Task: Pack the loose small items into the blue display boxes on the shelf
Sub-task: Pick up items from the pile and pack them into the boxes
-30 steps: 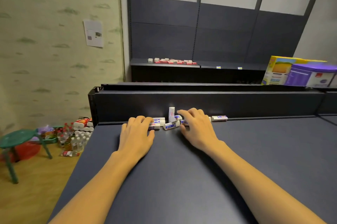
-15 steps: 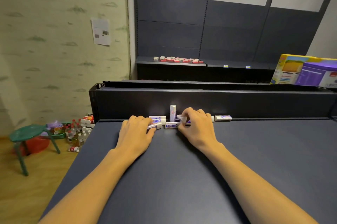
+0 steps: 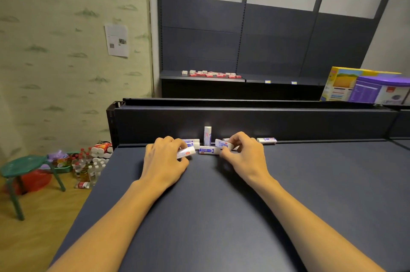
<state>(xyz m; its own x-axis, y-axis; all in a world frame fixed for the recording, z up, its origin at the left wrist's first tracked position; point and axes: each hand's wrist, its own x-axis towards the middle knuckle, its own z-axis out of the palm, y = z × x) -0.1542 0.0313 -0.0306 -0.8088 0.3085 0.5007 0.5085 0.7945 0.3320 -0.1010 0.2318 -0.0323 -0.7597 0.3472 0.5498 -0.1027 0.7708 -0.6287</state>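
At the shelf's (image 3: 244,216) back edge, the left hand (image 3: 165,162) pinches an eraser (image 3: 186,152). The right hand (image 3: 245,156) pinches another (image 3: 224,144).

The light is dim and even, a soft indoor light from above. Both arms throw weak, blurred shadows on the dark shelf (image 3: 221,216). A faint shine lies on the shelf's back wall (image 3: 288,125). The wide lens bends straight lines near the edges. The printed papers (image 3: 117,40) on the wall are soft and unreadable.
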